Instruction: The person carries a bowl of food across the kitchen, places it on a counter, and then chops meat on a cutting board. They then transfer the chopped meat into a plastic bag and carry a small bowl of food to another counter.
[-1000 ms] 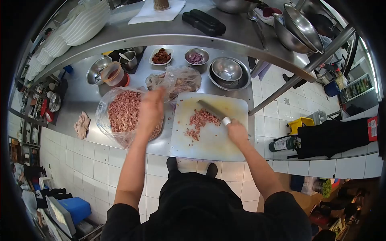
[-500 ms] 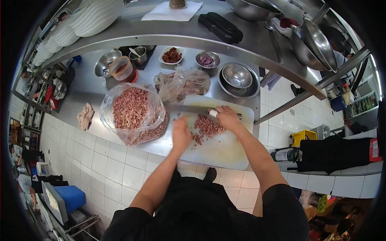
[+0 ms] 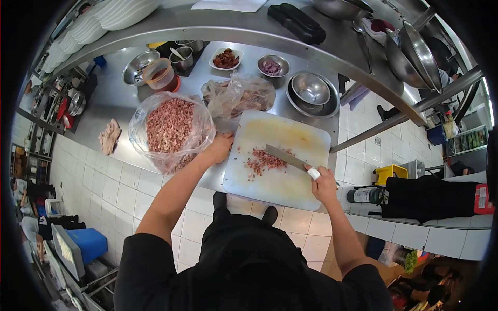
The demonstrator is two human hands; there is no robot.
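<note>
One knife [image 3: 282,156], handle hidden inside right hand [image 3: 325,187]; meat [image 3: 264,160] blurry

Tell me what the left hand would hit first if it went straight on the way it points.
Likely the smaller plastic bag beyond the corner of the cutting board, though the height of the left hand is unclear.

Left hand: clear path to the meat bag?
Probably yes. The left hand sits at the cutting board edge right beside the bag, whose mouth looks open, with nothing between them.
</note>
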